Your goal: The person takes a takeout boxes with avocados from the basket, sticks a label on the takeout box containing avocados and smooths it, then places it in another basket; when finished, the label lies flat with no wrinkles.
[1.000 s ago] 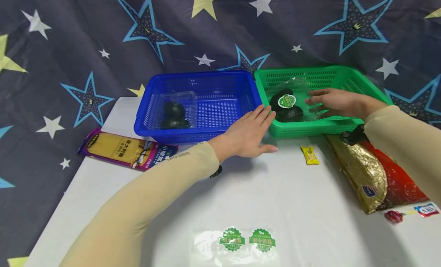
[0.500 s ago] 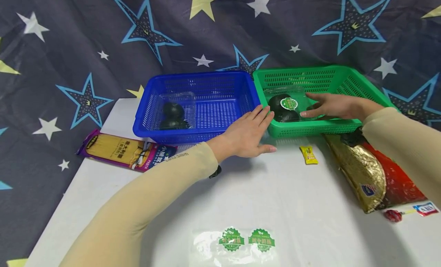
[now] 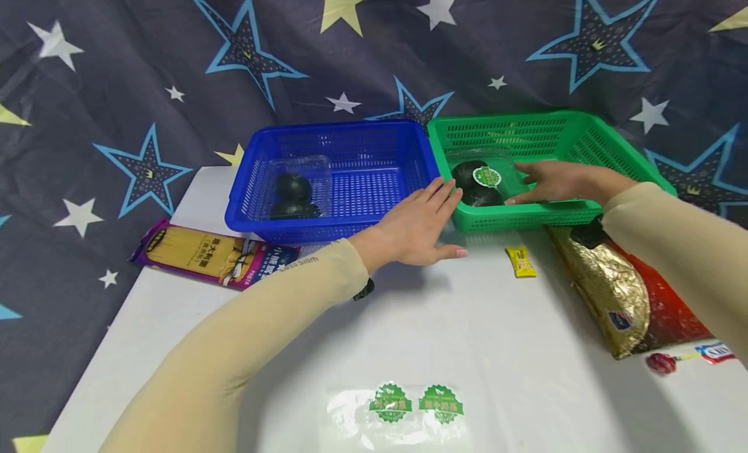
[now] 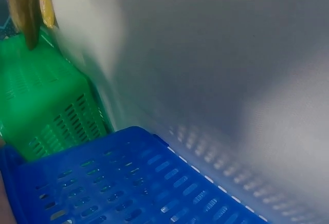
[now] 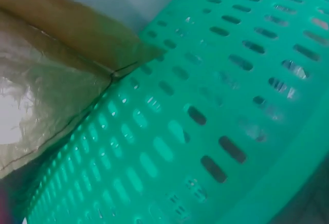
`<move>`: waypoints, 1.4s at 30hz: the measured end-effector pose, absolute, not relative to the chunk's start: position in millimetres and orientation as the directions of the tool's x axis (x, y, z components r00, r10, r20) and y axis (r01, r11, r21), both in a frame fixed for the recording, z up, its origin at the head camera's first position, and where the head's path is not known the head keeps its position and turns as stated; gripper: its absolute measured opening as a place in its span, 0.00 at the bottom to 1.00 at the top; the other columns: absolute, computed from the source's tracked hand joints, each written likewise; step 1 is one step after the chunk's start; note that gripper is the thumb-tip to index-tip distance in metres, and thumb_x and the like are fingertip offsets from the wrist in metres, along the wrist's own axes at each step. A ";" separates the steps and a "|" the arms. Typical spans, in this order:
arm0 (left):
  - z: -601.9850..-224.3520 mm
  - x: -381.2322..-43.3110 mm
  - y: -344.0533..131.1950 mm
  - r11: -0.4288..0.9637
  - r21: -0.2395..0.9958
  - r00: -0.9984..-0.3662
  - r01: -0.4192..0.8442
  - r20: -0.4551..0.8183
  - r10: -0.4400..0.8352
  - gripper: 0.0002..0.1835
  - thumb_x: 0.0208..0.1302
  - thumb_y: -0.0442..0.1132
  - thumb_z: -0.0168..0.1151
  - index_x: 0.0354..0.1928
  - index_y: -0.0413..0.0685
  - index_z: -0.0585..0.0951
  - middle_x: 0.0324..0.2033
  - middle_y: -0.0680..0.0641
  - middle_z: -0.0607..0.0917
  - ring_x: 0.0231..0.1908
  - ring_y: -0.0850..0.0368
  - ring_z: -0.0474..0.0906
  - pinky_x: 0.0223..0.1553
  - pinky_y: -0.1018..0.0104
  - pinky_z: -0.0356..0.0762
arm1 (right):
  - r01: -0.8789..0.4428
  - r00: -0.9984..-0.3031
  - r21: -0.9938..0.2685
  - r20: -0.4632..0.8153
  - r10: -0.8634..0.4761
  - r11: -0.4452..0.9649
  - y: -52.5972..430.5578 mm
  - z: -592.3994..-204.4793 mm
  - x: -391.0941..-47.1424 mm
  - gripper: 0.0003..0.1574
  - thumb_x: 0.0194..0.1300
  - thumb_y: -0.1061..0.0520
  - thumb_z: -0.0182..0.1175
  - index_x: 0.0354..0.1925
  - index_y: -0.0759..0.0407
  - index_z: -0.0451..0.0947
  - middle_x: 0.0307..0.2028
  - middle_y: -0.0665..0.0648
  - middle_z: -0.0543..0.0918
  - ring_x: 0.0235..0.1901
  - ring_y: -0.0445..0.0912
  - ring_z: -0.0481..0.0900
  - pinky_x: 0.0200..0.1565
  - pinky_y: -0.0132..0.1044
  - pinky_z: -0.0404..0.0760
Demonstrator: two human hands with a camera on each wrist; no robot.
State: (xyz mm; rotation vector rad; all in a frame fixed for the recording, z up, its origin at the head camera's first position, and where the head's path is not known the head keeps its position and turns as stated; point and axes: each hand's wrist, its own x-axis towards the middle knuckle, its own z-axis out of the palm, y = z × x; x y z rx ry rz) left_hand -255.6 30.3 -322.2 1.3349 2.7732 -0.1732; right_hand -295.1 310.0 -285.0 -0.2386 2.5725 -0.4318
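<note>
My left hand lies with straight fingers over the near right corner of the blue basket, fingertips right at the green basket's edge. Inside the green basket, my right hand is at the right end of a clear plastic box, its thumb and fingers spread apart. Dark avocado-like fruits and a round green-and-white sticker show on that box. Another clear box with dark fruits sits in the blue basket. The wrist views show mostly basket walls.
Packaged pasta lies left of the blue basket. A yellow candy, a gold and red bag and a lollipop lie to the right. A clear sheet with two green stickers is in front. A star-patterned curtain hangs behind.
The box in the green basket, with its clear plastic standing up earlier, now lies lower and flatter. My right hand has moved slightly left to its end. The left hand has stayed put.
</note>
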 end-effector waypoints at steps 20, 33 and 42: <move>-296.7 -266.3 -31.9 0.743 0.140 -0.743 0.654 -0.067 0.666 0.48 0.66 0.70 0.38 0.76 0.49 0.39 0.75 0.44 0.36 0.73 0.48 0.30 0.71 0.53 0.37 | -0.218 -0.921 -0.453 -0.198 -0.336 0.864 268.7 -259.2 -268.1 0.50 0.67 0.36 0.53 0.73 0.63 0.50 0.70 0.69 0.56 0.68 0.65 0.55 0.61 0.64 0.59; -284.5 -288.1 -201.2 0.949 0.243 -0.940 0.201 -0.224 0.256 0.64 0.55 0.73 0.52 0.73 0.35 0.34 0.72 0.33 0.31 0.71 0.36 0.24 0.67 0.36 0.35 | -0.388 -0.879 -0.414 -0.103 -0.466 0.824 194.5 -252.8 -284.1 0.34 0.70 0.44 0.54 0.67 0.60 0.66 0.64 0.65 0.70 0.62 0.59 0.68 0.59 0.57 0.67; -292.8 -294.1 -218.6 0.940 0.316 -0.935 0.126 -0.279 0.219 0.70 0.50 0.75 0.55 0.71 0.33 0.28 0.71 0.33 0.28 0.71 0.40 0.20 0.68 0.39 0.34 | -0.464 -0.808 -0.366 -0.197 -0.555 0.807 112.5 -249.9 -314.6 0.40 0.70 0.39 0.51 0.70 0.61 0.59 0.67 0.63 0.65 0.67 0.57 0.62 0.65 0.54 0.62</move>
